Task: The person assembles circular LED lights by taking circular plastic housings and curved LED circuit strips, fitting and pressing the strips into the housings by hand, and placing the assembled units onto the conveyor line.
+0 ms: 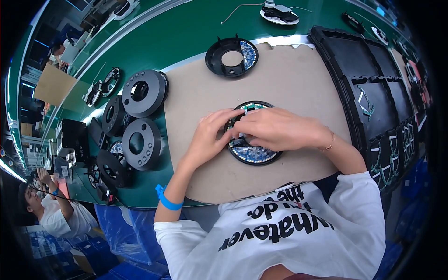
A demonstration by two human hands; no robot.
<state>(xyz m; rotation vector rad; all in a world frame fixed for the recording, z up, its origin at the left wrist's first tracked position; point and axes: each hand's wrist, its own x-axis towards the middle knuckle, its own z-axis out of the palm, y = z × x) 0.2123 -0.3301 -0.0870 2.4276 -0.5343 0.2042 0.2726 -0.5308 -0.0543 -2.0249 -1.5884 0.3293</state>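
A round black housing with a ring of circuit board and blue components lies on the cardboard sheet in front of me. My left hand grips its left side, fingers curled over the upper rim and thumb near the centre. Over the middle of the same housing, my right hand is closed with fingertips pinched together. What those fingertips hold is hidden beneath the hand. A small pale piece shows by the fingers at the upper part of the board. Farther off, a second black ring housing with a blue board segment rests on the cardboard.
Several dark ring-shaped covers are grouped at the left on the green bench. A black compartment tray with green-and-white wire bundles stands at the right. A white disc with attached parts lies at the back. A person works at far left.
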